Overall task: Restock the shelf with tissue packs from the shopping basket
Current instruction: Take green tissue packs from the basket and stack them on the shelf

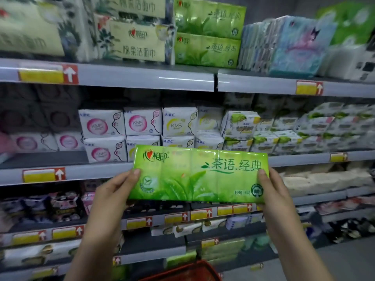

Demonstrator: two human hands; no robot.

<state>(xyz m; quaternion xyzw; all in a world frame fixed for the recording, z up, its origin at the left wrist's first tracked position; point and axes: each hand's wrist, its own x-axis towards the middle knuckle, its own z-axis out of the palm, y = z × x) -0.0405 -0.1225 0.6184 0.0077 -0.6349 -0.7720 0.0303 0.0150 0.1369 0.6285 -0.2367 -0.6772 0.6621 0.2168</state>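
Both hands hold one green tissue pack (198, 175). The left hand (119, 185) grips its left end and the right hand (272, 185) grips its right end, with the thumbs on the front, so that the long soft pack does not bend and the label faces the person. The pack is in the air in front of the middle shelves, not yet on any of them. On the top shelf (142, 77) two matching packs (209, 33) lie stacked, and this is probably its place. Low down, only the rim of the red basket (188, 270) shows.
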